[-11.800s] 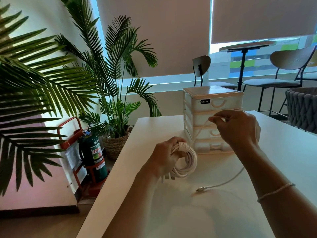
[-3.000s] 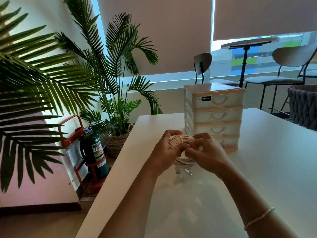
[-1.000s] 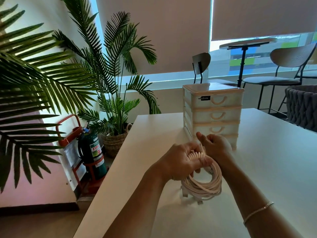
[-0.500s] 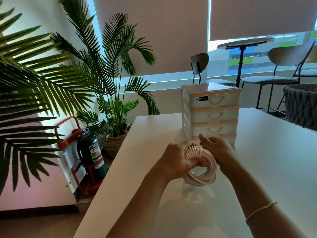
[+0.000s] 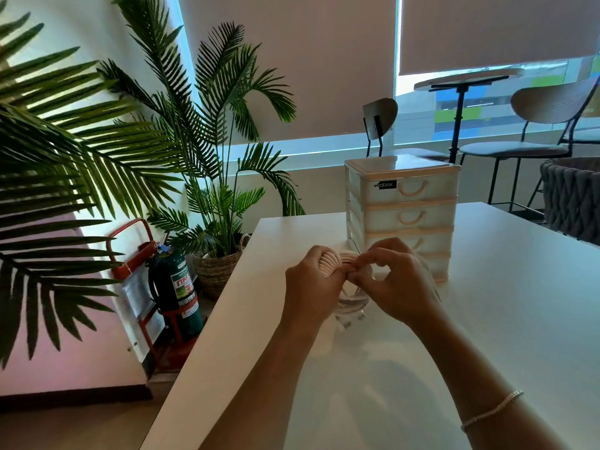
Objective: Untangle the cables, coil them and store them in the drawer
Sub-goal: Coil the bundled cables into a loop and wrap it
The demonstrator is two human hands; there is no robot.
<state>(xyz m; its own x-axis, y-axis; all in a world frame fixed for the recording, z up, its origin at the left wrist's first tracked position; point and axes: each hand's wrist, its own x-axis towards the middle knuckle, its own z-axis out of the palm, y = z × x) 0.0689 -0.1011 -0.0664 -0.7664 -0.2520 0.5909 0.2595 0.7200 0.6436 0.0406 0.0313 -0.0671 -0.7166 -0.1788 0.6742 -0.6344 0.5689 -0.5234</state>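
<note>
Standing at far left, palm fronds, with a potted palm rising from a woven basket further in. Sitting on the floor between them, beside the table edge, a green fire extinguisher in a red stand. Stretching across the lower right, a white table. Gripping the left side of the white cable coil, the left hand, fingers curled round the bundled loops, which are showing as a ribbed stack above the knuckles. Hanging below and between the hands, just above the table, the lower loops of the coil, with what looks like a plug end poking out at the bottom, though too blurred to be sure. Meeting the left hand at the coil's middle, the right hand, fingers bent and thumb pinching at the strands; probably tucking or wrapping an end, but the exact grip being hidden behind the fingers. Circling the right wrist lower down, a thin bracelet. Standing just behind the hands on the table, a small drawer unit with all four drawers closed. Sitting beyond it by the window, a round table and chairs, and at far right a dark woven seat.
</note>
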